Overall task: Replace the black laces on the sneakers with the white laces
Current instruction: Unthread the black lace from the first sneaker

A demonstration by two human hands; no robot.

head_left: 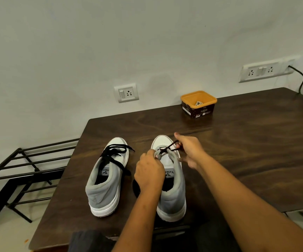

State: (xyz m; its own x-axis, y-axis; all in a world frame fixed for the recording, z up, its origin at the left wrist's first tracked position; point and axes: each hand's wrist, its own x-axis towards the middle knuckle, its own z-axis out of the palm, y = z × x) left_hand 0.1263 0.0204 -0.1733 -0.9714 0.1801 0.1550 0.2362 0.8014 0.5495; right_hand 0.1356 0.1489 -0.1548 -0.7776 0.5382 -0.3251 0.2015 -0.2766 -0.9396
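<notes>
Two grey and white sneakers stand side by side on the dark wooden table (247,142), toes pointing away from me. The left sneaker (107,177) is fully laced with a black lace (113,153). The right sneaker (172,180) has only a short stretch of black lace (169,147) left near its toe. My left hand (149,171) holds the right sneaker's upper beside the tongue. My right hand (189,151) pinches that black lace and pulls it to the right, above the toe.
An orange and brown tub (198,103) with something white inside stands at the table's far edge. A black metal rack (25,171) sits on the floor to the left. Wall sockets (126,92) and a black cable (301,79) are behind the table.
</notes>
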